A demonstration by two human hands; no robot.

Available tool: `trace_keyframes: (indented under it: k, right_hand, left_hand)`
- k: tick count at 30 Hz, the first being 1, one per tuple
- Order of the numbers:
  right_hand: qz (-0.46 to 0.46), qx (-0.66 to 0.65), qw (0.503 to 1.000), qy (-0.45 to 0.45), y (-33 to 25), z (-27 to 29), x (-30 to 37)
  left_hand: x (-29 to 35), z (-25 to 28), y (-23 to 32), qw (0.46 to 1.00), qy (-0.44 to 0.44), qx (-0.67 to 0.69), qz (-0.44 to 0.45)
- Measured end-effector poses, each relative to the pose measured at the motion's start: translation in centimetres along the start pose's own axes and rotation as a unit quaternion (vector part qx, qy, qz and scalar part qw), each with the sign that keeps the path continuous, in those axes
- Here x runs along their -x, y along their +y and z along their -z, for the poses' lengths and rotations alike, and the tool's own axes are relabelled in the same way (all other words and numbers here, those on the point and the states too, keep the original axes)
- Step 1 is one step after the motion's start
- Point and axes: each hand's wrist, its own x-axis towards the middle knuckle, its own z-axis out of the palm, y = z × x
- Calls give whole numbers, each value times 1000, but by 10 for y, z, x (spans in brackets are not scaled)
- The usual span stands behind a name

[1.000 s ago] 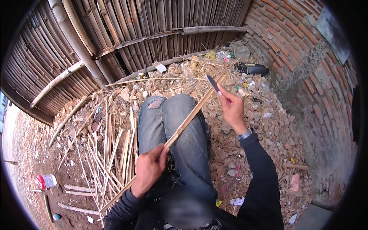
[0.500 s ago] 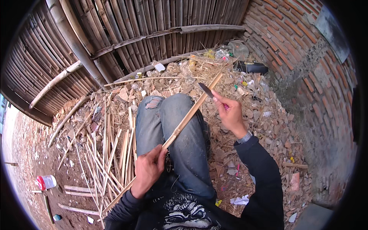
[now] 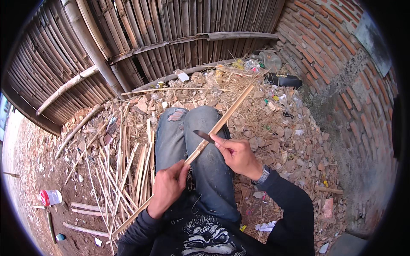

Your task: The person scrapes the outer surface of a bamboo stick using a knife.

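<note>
A long split bamboo strip lies slantwise across my knees, its far end pointing up and to the right. My left hand is closed around its lower part, and the strip's tail runs back under my left forearm. In my right hand I grip a small dark-bladed knife whose handle is hidden in my fingers. The blade crosses the strip near a knot, its tip pointing left over my thigh. My jeans are dusty, with a tear at the left knee.
To my left lies a pile of split bamboo strips. A clear plastic tub with a red lid stands beyond it. Rubble and straw cover the ground ahead, under a bamboo wall. A brick wall rises at right, near a black case.
My right hand with the knife has come down along the strip toward me, from near its far end to near the knot. My left hand keeps its hold, and the view has shifted slightly.
</note>
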Motion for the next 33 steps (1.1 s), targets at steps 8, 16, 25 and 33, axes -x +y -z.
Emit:
trace_keyframes:
  k: [8, 16, 25, 33]
  right_hand:
    - [45, 215, 975, 25, -23, 23, 1]
    - [50, 240, 969, -33, 5, 30, -5]
    - [147, 275, 950, 5, 19, 12, 7]
    - [123, 283, 951, 9, 27, 22, -3]
  left_hand:
    - [0, 5, 4, 999, -22, 26, 19]
    - [-3, 11, 11, 997, -42, 51, 47]
    - [2, 17, 4, 994, -76, 43, 65]
    - [7, 2, 4, 996, -26, 52, 61]
